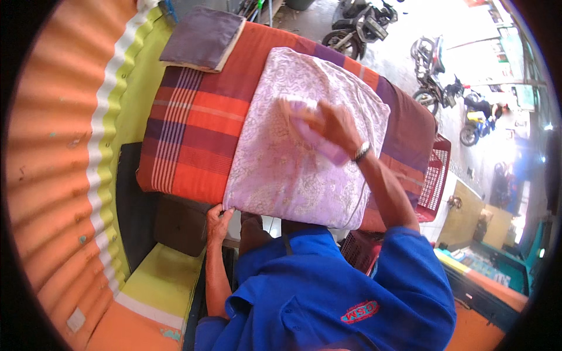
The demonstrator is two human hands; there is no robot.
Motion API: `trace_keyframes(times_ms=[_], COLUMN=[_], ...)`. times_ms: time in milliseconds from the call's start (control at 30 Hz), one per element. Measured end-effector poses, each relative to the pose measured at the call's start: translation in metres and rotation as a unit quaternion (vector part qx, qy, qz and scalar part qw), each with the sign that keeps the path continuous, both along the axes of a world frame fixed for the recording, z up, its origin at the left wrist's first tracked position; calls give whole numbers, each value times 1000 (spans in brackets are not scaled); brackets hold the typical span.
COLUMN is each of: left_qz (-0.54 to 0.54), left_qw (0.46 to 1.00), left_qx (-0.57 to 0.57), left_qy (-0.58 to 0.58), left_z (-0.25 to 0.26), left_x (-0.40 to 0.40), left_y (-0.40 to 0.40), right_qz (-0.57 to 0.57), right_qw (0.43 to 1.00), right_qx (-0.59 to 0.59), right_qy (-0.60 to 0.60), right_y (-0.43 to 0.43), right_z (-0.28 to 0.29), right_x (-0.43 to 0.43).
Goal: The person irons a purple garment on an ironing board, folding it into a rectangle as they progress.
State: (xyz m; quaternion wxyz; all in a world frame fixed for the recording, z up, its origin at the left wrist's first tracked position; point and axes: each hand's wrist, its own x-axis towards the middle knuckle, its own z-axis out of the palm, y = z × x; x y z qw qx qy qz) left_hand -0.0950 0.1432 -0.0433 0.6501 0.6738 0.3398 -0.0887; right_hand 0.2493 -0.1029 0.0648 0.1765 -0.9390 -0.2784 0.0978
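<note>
A lilac patterned cloth (281, 175) lies spread over a table padded with an orange and purple checked cloth (215, 105). My left hand (218, 221) pinches the near left corner of the lilac cloth at the table's front edge. Over the upper middle of that cloth is my right hand (340, 125), blurred by motion, with a watch on its wrist. Under its fingers is a lilac and white object (336, 153), apparently a clothes iron. Its underside is hidden.
A folded grey cloth (204, 37) lies at the table's far left corner. Red plastic baskets (434, 175) stand at the right and below the front edge. An orange and yellow corrugated wall (57, 175) borders the left. Motorcycles (360, 28) and a person (498, 112) are beyond.
</note>
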Motion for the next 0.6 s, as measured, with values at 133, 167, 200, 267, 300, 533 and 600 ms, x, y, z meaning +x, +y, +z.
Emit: trace_keyframes(times_ms=[133,167,200,267,300,533,600], left_qz=[-12,-20,-24,-20,-25,7,12], left_qw=[1000,1000,999,999,999,1000,1000], left_qx=[1,12,15,17,17,2,-7], left_qy=[17,21,25,26,29,17,15], left_z=[-7,-6,-5,-4,0,7,11], left_x=[-4,-3,-4,-4,-4,1,4], left_y=[5,5,5,5,4,0,-2], right_qz=[-32,-35,-41,-46,-37,-189,-172], right_qw=[999,999,999,998,997,981,985], right_qx=[24,13,5,28,38,20,26], right_qy=[30,19,10,-30,-48,-20,-24], right_y=[-31,-32,-33,-31,-33,-52,-70], right_z=[7,8,7,3,2,-8,-22], right_x=[-38,-27,-16,28,59,170,148])
